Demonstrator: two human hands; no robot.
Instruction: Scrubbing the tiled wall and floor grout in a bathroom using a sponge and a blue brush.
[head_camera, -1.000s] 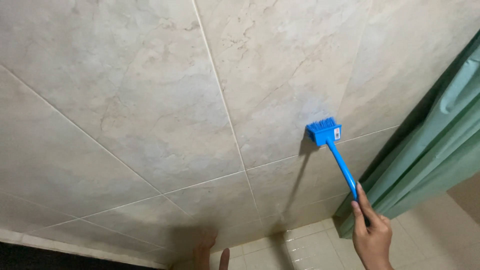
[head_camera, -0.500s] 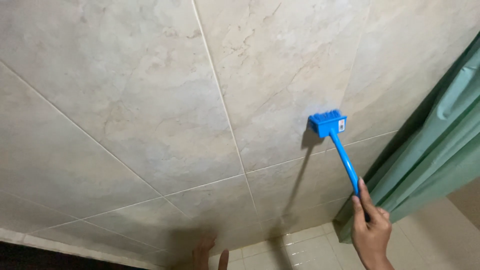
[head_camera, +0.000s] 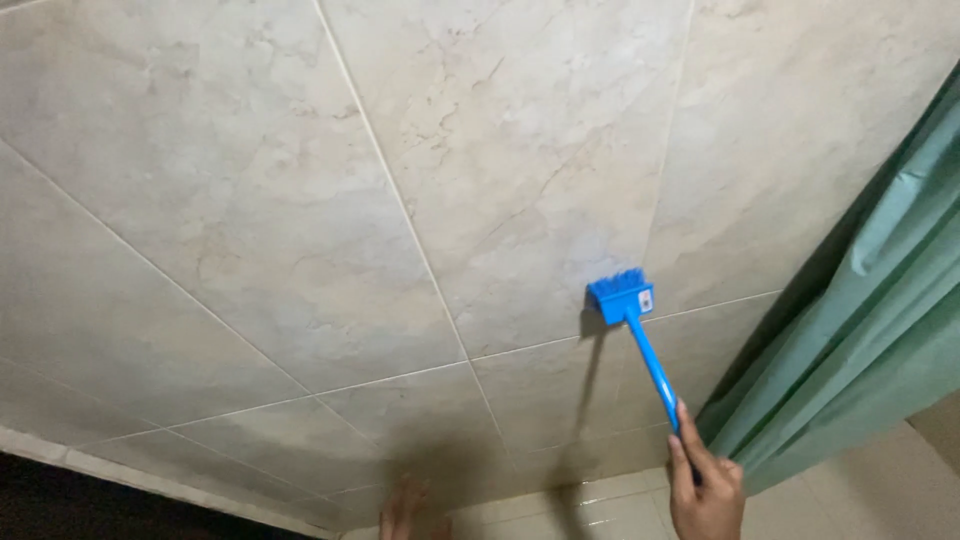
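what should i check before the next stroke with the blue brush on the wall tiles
1. Grip: right hand wraps the lower end of the blue brush handle. Ok.
2. Bristle contact: the brush head sits against the tiled wall, just above a grout line. Ok.
3. Left hand: low at the bottom edge, left hand close to the wall, well apart from the brush. Ok; whether it touches the tiles, cannot tell.
4. Room to the right: the green curtain hangs close beside the handle and could snag on a wide stroke. Not ok.
5. Footing: the floor tiles below look glossy; whether they are wet, cannot tell.
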